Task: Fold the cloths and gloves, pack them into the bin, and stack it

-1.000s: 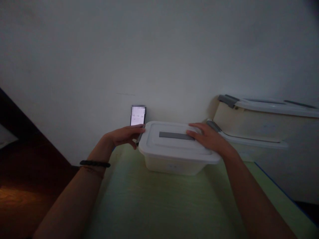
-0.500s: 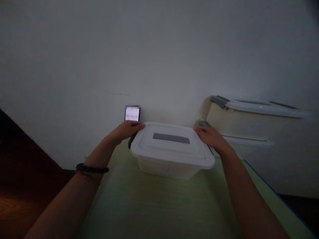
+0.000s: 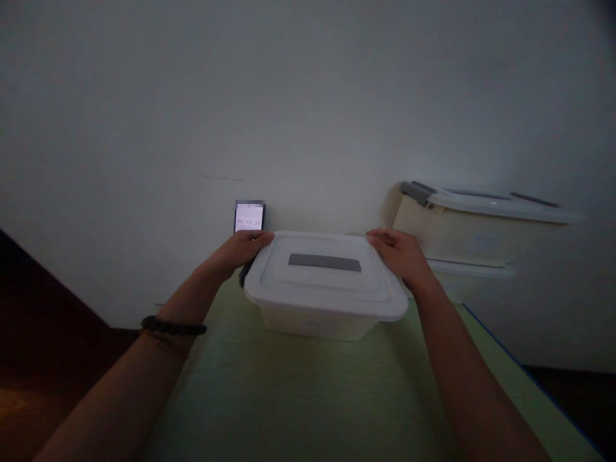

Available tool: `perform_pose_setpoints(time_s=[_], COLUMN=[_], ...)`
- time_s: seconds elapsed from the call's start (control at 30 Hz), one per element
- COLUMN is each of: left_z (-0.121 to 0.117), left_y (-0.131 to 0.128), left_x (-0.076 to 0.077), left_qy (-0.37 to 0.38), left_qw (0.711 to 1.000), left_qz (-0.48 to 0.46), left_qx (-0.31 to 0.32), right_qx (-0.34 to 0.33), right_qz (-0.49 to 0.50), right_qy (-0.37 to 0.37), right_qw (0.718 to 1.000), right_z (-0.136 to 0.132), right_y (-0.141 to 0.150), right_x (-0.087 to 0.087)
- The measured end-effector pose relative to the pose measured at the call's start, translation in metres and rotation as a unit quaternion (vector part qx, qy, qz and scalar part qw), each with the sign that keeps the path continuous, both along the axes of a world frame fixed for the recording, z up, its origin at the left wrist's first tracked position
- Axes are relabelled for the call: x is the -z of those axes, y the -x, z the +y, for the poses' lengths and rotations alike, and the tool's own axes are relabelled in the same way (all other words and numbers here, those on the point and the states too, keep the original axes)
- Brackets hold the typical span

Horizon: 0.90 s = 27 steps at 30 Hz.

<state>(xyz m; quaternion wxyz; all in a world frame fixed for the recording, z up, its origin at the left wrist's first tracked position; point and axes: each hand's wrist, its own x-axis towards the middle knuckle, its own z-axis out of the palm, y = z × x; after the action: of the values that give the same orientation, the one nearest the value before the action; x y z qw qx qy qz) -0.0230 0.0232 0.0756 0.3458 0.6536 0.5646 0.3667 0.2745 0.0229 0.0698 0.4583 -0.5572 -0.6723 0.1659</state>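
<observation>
A white plastic storage box (image 3: pixel 320 326) with a lid (image 3: pixel 325 292) stands on the green table in front of me. A flat grey handle (image 3: pixel 325 262) is set into the lid's top. My left hand (image 3: pixel 240 250) grips the rear left of the lid, its thumb along the rim and its other fingers partly hidden. Below that hand a dark side latch (image 3: pixel 244 274) shows at the box's left. At the rear right corner, my right hand (image 3: pixel 397 255) has its fingers curled closed against the lid's edge. The right side of the box is largely covered by it.
A phone (image 3: pixel 249 216) showing a timer leans on the wall behind the box. To the right, two similar lidded boxes (image 3: pixel 462 234) are stacked by the wall. The green table (image 3: pixel 298 391) has a blue right edge; dark floor lies left.
My view has shifted slightly, so everything sits a little further left. My right hand's fingers are more bent at the corner, and the grey piece beside them no longer shows.
</observation>
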Motion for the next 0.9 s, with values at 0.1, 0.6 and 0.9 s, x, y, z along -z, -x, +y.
perform_pose_setpoints(time_s=[0.1, 0.6, 0.9], left_z=[0.002, 0.0, 0.004], left_y=[-0.003, 0.014, 0.037], left_x=[0.003, 0.008, 0.011], left_qy=[-0.011, 0.169, 0.207], left_qw=[1.0, 0.97, 0.952], left_qz=[0.008, -0.126, -0.137], left_qx=[-0.012, 0.121, 0.179], right_qx=[-0.011, -0.082, -0.075], right_qz=[0.069, 0.082, 0.074], right_qy=[0.032, 0.153, 0.16], right_qw=[0.997, 0.981, 0.982], right_z=[-0.001, 0.004, 0.008], right_y=[0.003, -0.001, -0.004], right_x=[0.001, 0.013, 0.014])
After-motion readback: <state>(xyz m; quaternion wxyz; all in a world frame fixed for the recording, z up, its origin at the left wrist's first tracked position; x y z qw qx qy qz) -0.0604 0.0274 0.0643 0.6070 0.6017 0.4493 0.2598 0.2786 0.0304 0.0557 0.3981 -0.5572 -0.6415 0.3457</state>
